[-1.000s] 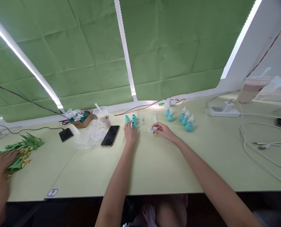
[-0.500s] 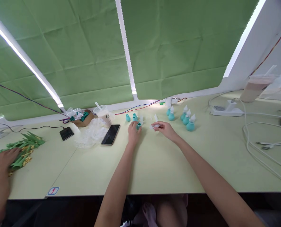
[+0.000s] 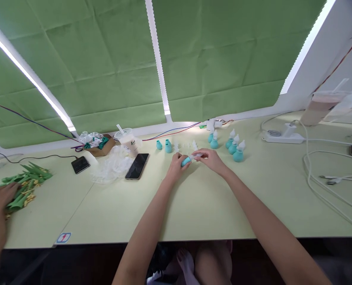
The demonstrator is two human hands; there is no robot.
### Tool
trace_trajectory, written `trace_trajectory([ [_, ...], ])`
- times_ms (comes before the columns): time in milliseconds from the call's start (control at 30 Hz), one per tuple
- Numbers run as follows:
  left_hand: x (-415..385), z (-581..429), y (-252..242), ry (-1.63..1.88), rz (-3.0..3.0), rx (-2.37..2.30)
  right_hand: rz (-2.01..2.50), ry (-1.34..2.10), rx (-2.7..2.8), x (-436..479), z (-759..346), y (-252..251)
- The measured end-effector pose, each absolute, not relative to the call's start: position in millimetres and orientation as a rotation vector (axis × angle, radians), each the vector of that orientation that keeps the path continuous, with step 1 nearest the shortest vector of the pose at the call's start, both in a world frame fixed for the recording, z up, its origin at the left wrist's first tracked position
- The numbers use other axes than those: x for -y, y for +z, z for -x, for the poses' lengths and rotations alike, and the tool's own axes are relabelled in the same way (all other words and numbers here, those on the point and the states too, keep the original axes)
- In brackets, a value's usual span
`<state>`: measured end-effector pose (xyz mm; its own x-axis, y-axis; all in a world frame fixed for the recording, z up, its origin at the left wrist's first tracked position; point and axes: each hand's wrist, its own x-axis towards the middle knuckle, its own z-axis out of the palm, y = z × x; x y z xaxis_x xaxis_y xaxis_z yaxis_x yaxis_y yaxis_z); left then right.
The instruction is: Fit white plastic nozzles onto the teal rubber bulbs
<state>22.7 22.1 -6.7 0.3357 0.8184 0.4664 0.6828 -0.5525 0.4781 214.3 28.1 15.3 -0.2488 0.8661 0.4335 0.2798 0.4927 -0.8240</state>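
My left hand (image 3: 176, 168) is closed around a teal rubber bulb (image 3: 186, 161), tilted with its mouth toward the right. My right hand (image 3: 210, 159) pinches a translucent nozzle tip (image 3: 196, 155), whose end meets the bulb's mouth; how deep it sits is hard to see. Beyond my left hand stand a few loose teal bulbs (image 3: 168, 147) without tips. Several clear tips (image 3: 194, 145) lie on the table just behind my hands. To the right, several bulbs with tips fitted (image 3: 238, 153) stand upright.
A phone (image 3: 137, 166), a crumpled plastic bag (image 3: 112, 166) and a drink cup (image 3: 128, 141) lie to the left. Farther left, another person's hand (image 3: 4, 196) rests on green and yellow pieces (image 3: 30, 184). A power strip (image 3: 284, 137) and white cables occupy the right.
My left hand has picked up a teal bulb and brought it right and nearer to me. My right hand's nozzle tip now meets its mouth.
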Motion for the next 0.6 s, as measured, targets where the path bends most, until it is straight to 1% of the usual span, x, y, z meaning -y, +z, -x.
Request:
trace_trajectory([
  [133,-20.8,-25.9,-7.6,1.004,-2.402,-1.308,0.989,0.723,1.847,-27.9,-214.4,15.0],
  [300,-18.7,-31.4,-10.2,0.837,-2.279,-1.389,1.021,0.756,1.9,-30.0,-216.7,11.9],
  [533,-19.6,-35.0,-12.3,0.884,-2.151,-1.346,1.089,0.964,1.843,-31.2,-226.0,10.7],
  [600,-20.8,-35.9,-13.8,0.887,-2.124,-1.343,1.096,0.937,1.883,-30.3,-226.5,11.9],
])
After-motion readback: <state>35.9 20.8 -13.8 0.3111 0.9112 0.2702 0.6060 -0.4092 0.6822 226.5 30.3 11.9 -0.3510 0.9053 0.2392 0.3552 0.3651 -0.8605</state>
